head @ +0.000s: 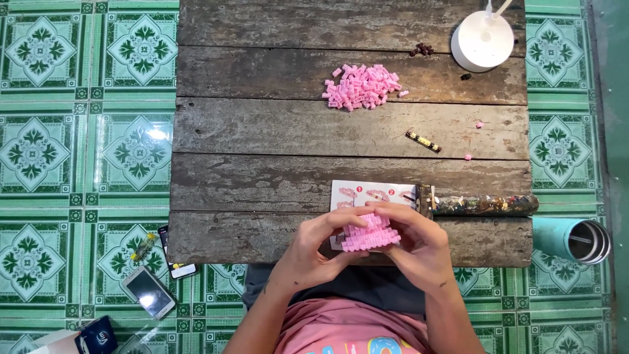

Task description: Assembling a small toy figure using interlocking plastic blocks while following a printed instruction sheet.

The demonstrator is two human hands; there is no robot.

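Both hands hold a small pink block model (369, 235) over the near edge of the wooden table (262, 131). My left hand (314, 246) grips its left side with the fingers curled over the top. My right hand (416, 241) grips the right side, fingertips pressed on the upper blocks. Under the model lies a printed instruction sheet (363, 195), partly hidden by the hands. A heap of loose pink blocks (362, 86) sits further back on the table.
A white round device (481, 40) stands at the far right corner. A short dark block strip (423, 141), two stray pink blocks and a clear tube of mixed pieces (485, 204) lie on the right. A teal cup (570, 239), two phones (149, 292) and a box rest on the green tiled floor.
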